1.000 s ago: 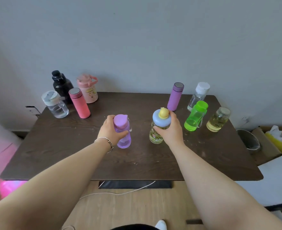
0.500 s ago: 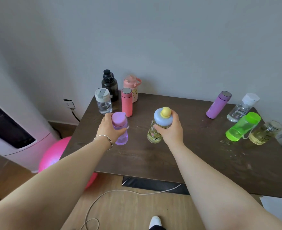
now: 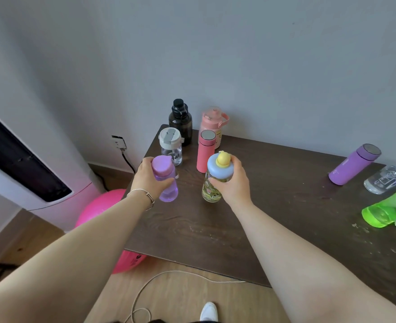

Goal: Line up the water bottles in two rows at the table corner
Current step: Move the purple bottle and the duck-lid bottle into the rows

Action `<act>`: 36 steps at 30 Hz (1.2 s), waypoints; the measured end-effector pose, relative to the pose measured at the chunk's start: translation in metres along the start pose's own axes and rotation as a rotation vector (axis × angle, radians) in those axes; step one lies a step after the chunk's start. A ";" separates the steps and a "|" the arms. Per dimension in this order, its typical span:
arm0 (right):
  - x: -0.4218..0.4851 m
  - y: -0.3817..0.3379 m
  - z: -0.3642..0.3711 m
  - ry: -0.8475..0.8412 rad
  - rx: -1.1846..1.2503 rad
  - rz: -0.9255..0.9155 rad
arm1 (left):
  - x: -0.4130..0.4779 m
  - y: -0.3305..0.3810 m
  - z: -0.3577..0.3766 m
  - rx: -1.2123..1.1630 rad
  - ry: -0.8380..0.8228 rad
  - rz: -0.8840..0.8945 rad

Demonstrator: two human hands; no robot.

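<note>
Both hands are carrying bottles leftward toward the four at the table corner (image 3: 159, 134), left hand (image 3: 149, 180) wrapping the purple bottle (image 3: 165, 183), right hand (image 3: 233, 183) gripping the duck-lid bottle (image 3: 215, 180) under its cap; probably light, rigid, smooth, so holding upper bodies.

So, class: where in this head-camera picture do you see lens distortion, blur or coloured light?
Head view: the wide lens tilts the right-edge bottles, like the green bottle, outward; the clear bottle there is blurred; a pink cast tints the white appliance beside the pink ball.
</note>
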State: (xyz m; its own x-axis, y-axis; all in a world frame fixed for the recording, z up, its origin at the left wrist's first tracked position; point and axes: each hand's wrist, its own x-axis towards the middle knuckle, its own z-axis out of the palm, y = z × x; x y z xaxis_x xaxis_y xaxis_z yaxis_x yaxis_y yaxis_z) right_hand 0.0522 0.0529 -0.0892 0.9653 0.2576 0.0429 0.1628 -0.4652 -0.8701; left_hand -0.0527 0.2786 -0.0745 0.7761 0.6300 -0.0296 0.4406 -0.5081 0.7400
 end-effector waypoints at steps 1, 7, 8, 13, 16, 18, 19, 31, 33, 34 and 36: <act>0.003 -0.001 0.006 -0.002 0.000 0.002 | 0.008 -0.003 -0.001 0.004 -0.009 0.005; 0.007 -0.007 0.037 0.020 -0.004 0.052 | 0.044 -0.015 -0.001 0.048 -0.113 0.058; 0.007 -0.007 0.043 0.036 -0.006 0.065 | 0.049 -0.017 -0.002 0.053 -0.134 0.069; 0.007 -0.006 0.064 0.098 0.011 0.118 | 0.073 -0.029 -0.007 0.080 -0.212 0.111; 0.007 -0.006 0.072 0.122 0.013 0.143 | 0.084 -0.034 -0.008 0.093 -0.241 0.126; 0.008 -0.007 0.077 0.131 0.008 0.142 | 0.090 -0.037 -0.007 0.095 -0.255 0.138; 0.009 -0.007 0.079 0.136 0.004 0.141 | 0.092 -0.039 -0.007 0.092 -0.263 0.139; 0.005 -0.003 0.084 0.108 -0.068 0.121 | 0.101 -0.048 -0.007 0.056 -0.298 0.182; 0.004 -0.004 0.084 0.104 -0.074 0.130 | 0.103 -0.049 -0.007 0.051 -0.303 0.181; 0.004 -0.005 0.083 0.102 -0.075 0.132 | 0.103 -0.049 -0.007 0.050 -0.307 0.185; 0.003 -0.007 0.083 0.099 -0.082 0.132 | 0.103 -0.048 -0.007 0.055 -0.307 0.195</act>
State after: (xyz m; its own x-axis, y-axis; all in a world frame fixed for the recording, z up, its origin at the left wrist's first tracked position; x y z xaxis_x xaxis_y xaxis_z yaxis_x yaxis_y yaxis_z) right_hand 0.0374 0.1272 -0.1241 0.9941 0.1071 -0.0175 0.0456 -0.5578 -0.8288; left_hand 0.0027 0.3723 -0.1086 0.9435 0.3165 -0.0982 0.2883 -0.6375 0.7145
